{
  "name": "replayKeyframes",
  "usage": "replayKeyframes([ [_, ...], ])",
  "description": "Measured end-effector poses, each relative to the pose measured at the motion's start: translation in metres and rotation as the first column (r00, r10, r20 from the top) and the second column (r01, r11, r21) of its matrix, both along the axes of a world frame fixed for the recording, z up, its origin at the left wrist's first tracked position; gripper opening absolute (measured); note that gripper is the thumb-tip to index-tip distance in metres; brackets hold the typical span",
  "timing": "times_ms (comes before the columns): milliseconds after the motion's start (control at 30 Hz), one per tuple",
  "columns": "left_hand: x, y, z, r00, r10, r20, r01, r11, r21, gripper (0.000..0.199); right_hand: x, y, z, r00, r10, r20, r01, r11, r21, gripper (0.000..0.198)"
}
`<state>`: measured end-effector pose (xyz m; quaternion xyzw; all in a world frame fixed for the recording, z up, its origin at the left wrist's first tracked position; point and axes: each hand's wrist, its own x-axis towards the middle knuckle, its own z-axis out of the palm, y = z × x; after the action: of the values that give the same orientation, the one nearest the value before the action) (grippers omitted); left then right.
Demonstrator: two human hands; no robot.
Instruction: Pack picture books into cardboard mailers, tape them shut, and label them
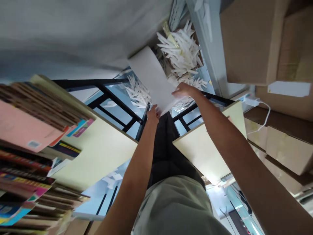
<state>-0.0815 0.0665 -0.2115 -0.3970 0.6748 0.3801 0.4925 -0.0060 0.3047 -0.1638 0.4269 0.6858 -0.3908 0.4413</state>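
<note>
Both my arms reach forward and hold a large white sheet or stack of paper (pixel 153 80) by its near end. My left hand (pixel 153 113) grips its lower left corner, with the fingers partly behind it. On the right edge, my right hand (pixel 183 90) has its fingers closed around the paper. Whether it is one sheet or several layers, I cannot tell. Beyond and beside it lie heaps of white paper strips (pixel 181 49), some in a cardboard box at the back. More strips (pixel 139 91) lie on the floor to the left of the paper.
Stacked books and booklets (pixel 36 111) fill a pale tabletop (pixel 105 150) on the left. A second pale tabletop (pixel 202 150) with black metal legs is on the right. Cardboard boxes (pixel 246 39) stand on the right, near a white cable (pixel 267 114). A grey wall (pixel 80 29) rises ahead.
</note>
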Motion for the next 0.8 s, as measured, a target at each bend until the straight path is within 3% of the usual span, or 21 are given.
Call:
replayKeyframes([
  [100,-0.006,-0.001,0.043,0.998,-0.053,-0.037,0.052,0.998,-0.030,0.026,0.014,-0.008,0.033,0.991,0.033,-0.132,-0.011,0.987,0.161,0.031],
  [233,-0.010,-0.009,0.100,0.970,-0.144,-0.195,0.163,0.983,0.088,0.042,0.033,-0.029,0.092,0.974,0.018,-0.224,0.072,0.919,0.387,0.037],
  [400,-0.008,-0.036,0.183,0.777,-0.280,-0.564,0.476,0.847,0.235,0.050,0.055,-0.059,0.192,0.936,-0.096,-0.339,0.258,0.841,0.475,0.039],
  [500,0.001,-0.054,0.236,0.681,-0.247,-0.689,0.574,0.764,0.293,0.059,0.080,-0.079,0.245,0.856,-0.212,-0.471,0.436,0.784,0.441,0.045],
  [567,0.011,-0.064,0.267,0.681,-0.219,-0.699,0.582,0.742,0.334,0.063,0.103,-0.093,0.270,0.757,-0.305,-0.578,0.569,0.741,0.355,0.054],
  [700,0.042,-0.083,0.315,0.734,-0.232,-0.638,0.569,0.724,0.391,0.062,0.157,-0.116,0.300,0.451,-0.415,-0.790,0.745,0.662,0.077,0.080],
  [800,0.072,-0.098,0.341,0.699,-0.285,-0.656,0.629,0.681,0.374,0.055,0.201,-0.129,0.317,0.286,-0.413,-0.865,0.784,0.619,-0.037,0.101],
])
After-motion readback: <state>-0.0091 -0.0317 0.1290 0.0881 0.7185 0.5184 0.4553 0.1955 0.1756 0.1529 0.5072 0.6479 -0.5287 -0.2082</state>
